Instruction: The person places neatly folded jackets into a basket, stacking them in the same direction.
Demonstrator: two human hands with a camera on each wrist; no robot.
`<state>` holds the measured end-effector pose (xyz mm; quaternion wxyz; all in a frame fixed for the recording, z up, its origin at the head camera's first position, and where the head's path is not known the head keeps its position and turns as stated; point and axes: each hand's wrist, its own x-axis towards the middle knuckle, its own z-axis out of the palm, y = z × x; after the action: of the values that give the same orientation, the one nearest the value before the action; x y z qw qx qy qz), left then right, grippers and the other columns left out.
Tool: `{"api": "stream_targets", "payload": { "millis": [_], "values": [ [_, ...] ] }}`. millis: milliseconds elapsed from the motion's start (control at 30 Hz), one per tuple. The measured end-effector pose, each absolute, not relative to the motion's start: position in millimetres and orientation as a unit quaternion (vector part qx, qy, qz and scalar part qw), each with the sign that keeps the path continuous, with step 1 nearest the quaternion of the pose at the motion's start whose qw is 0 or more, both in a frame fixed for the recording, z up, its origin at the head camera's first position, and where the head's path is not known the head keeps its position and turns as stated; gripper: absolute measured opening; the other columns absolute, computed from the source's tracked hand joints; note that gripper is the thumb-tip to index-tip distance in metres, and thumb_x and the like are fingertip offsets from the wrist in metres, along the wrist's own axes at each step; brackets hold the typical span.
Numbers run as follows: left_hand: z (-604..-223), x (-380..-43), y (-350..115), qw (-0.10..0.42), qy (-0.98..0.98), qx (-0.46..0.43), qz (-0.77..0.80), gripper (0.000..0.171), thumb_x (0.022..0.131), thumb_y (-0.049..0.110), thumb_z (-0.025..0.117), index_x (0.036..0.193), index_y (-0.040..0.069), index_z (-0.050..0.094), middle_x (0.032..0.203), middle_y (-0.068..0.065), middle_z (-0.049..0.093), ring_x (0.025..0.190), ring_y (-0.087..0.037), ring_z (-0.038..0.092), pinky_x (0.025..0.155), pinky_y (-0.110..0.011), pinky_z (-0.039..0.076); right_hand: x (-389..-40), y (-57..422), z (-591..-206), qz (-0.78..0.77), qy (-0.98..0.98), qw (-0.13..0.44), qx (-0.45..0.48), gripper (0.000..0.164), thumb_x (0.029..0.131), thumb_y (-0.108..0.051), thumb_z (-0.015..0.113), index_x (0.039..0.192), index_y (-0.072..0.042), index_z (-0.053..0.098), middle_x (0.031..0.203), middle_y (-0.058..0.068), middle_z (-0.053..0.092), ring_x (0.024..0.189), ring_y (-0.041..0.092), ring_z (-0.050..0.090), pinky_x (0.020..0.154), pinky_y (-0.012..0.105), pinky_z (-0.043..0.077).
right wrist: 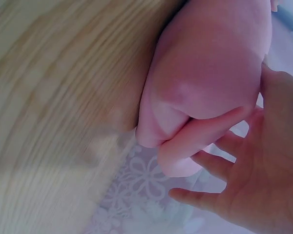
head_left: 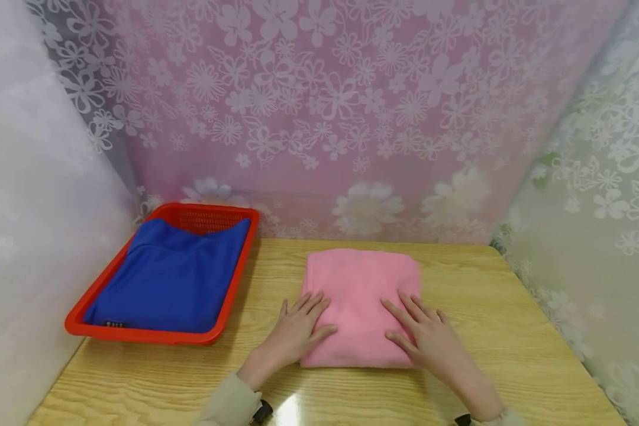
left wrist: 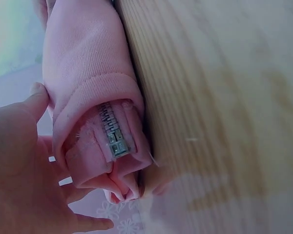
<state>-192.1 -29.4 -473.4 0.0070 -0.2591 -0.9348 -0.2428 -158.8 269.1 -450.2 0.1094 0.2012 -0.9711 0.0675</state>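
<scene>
A folded pink garment [head_left: 359, 284] lies as a squarish bundle on the wooden table. My left hand [head_left: 297, 331] rests on its left side with fingers spread, and my right hand [head_left: 431, 340] lies on its right side in the same way. In the left wrist view, a metal zipper end [left wrist: 117, 144] shows inside the folded layers, beside the left hand [left wrist: 24, 165]. From the right wrist, rounded folds of the garment [right wrist: 205, 73] appear next to the right hand [right wrist: 268, 161].
On the left of the table stands a red plastic basket [head_left: 218, 337] holding a folded blue cloth item [head_left: 176, 278] with a small dark label. Floral curtains [head_left: 319, 118] hang behind the table [head_left: 474, 296] and at both sides.
</scene>
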Motion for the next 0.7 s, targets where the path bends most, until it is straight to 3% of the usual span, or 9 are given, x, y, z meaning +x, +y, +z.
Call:
{"api": "stream_targets", "payload": {
  "millis": [700],
  "values": [
    [-471.0, -179.2, -70.4, 0.018, -0.940, -0.217, -0.262, 0.066, 0.101, 0.055, 0.053, 0.152, 0.013, 0.050, 0.160, -0.009, 0.040, 0.150, -0.037, 0.031, 0.110, -0.078, 0.020, -159.4, 223.4, -450.7, 0.079, -0.962, 0.127, 0.230, 0.062, 0.098, -0.051, 0.061, 0.154, -0.030, 0.046, 0.159, 0.015, 0.041, 0.141, 0.042, 0.043, 0.096, 0.074, 0.043]
  ]
}}
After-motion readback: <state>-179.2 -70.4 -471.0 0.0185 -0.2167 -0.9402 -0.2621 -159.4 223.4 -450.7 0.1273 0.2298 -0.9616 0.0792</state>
